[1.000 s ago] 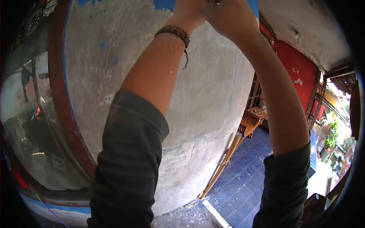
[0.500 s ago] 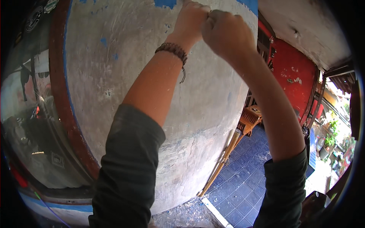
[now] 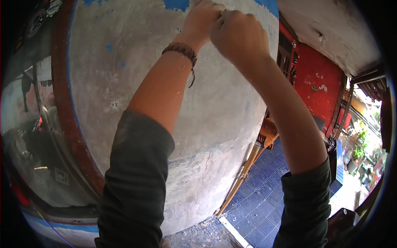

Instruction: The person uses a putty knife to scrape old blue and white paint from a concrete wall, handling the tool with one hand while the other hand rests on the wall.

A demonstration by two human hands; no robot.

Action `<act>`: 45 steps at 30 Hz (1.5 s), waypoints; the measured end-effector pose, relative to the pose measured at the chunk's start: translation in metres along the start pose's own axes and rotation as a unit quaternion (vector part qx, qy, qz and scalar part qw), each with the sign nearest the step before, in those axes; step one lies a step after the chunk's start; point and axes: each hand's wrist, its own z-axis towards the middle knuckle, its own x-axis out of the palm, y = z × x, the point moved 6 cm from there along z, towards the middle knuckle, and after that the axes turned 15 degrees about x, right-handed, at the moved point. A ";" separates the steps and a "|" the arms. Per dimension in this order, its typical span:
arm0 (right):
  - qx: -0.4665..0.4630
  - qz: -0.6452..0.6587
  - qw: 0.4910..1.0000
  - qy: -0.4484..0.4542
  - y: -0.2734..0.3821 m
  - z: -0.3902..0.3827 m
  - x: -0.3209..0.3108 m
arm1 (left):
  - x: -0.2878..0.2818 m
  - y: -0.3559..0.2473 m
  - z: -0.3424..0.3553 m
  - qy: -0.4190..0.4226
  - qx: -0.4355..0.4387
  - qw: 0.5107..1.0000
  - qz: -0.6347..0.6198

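Note:
Both my arms reach up to the top of a grey wall (image 3: 136, 82) whose blue paint is mostly gone. My left hand (image 3: 201, 21), with a braided brown bracelet (image 3: 182, 50) at its wrist, is closed near a ragged blue paint patch (image 3: 175, 4). Right beside it, my right hand (image 3: 242, 35) is curled into a fist, its knuckles close to the left hand's fingers. Whatever the two hands grip is hidden behind them.
To the left is a glass window (image 3: 31, 136) in a brown frame (image 3: 62, 82). Bamboo poles (image 3: 242, 177) lean at the wall's right edge, near a wooden chair (image 3: 269, 131) on blue floor tiles (image 3: 260, 206). Paint flakes (image 3: 198, 233) litter the ground below.
Both hands have shifted slightly left along the wall, staying close together and closed. The view has moved a little too.

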 end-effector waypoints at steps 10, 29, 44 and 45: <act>-0.027 -0.081 0.994 0.073 0.018 -0.005 0.001 | -0.001 0.012 -0.006 0.011 -0.020 0.999 -0.043; -0.016 -0.030 0.998 0.054 0.031 -0.021 0.015 | -0.024 -0.004 -0.014 0.017 0.076 0.993 0.092; 0.041 0.016 0.998 0.040 0.022 0.018 -0.014 | -0.001 0.024 0.009 0.068 0.000 0.998 0.018; 0.040 0.017 0.998 0.042 0.018 0.014 -0.009 | 0.000 0.021 0.002 0.048 -0.013 0.999 0.022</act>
